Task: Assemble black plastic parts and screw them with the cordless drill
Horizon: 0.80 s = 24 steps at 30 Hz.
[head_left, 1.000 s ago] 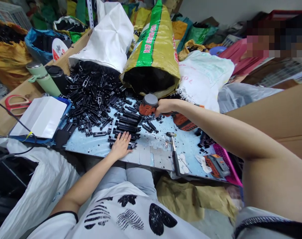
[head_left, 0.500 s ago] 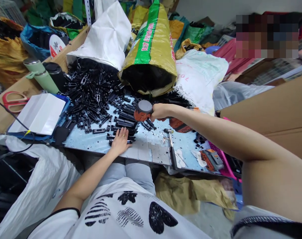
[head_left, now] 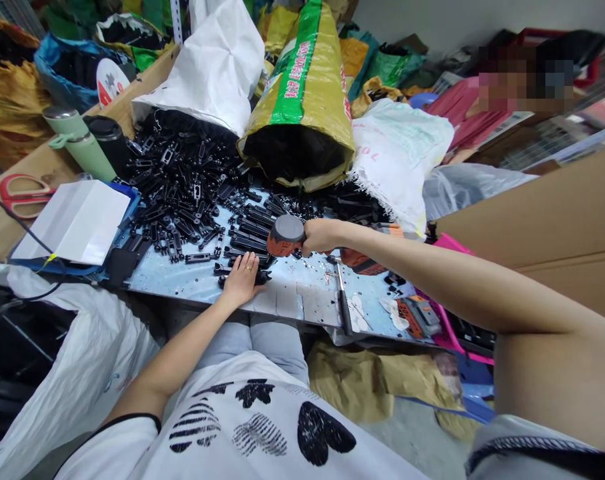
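My right hand (head_left: 320,235) is closed around the grip of an orange and grey power tool (head_left: 285,236), held over a row of long black plastic parts (head_left: 247,241) on the light blue table (head_left: 292,287). My left hand (head_left: 242,277) lies flat on the nearest black parts with its fingers stretched out, pressing them to the table. A large heap of the same black parts (head_left: 182,177) spills from a white sack (head_left: 207,67) behind them.
A yellow-green sack (head_left: 307,100) lies open beside the white one. A small hammer (head_left: 343,303) and an orange tool (head_left: 416,317) lie to the right. A white box (head_left: 72,223), two flasks (head_left: 77,143) and red scissors (head_left: 20,195) are at the left. A cardboard wall (head_left: 542,227) rises on the right.
My right hand has brought the power tool nearer and lower, toward my left hand. My left hand has stayed flat on the black parts.
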Available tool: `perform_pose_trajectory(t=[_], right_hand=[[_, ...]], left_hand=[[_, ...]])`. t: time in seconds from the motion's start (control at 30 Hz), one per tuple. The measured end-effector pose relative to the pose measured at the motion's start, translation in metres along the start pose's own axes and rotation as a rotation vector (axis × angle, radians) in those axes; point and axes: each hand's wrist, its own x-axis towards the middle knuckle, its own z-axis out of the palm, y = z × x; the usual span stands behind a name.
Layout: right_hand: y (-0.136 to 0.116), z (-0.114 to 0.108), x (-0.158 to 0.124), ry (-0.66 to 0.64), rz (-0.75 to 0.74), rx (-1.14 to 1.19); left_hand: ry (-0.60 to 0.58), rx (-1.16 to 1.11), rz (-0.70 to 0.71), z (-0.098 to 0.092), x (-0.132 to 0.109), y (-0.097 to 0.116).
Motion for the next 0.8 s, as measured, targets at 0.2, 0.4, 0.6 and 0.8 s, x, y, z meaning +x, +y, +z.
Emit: perform_pose_trajectory(t=[0.2, 0.4, 0.6, 0.8], right_hand=[[-0.013, 0.007, -0.013, 0.079, -0.015, -0.138], [-0.026, 0.015, -0.035, 0.077, -0.083, -0.166], [-0.031, 0.036, -0.040, 0.067, -0.057, -0.153], [0.045, 0.085, -0.065, 0.180, -0.066, 0.324]], left_hand=[[0.016, -0.006, -0.006, 0.000, -0.001, 0.000], [0.058, 0.002, 0.004, -0.006, -0.005, 0.003], [0.059, 0.024, 0.018, -0.005, -0.005, 0.002], [0.061, 0.064, 0.029, -0.003, -0.003, -0.001]])
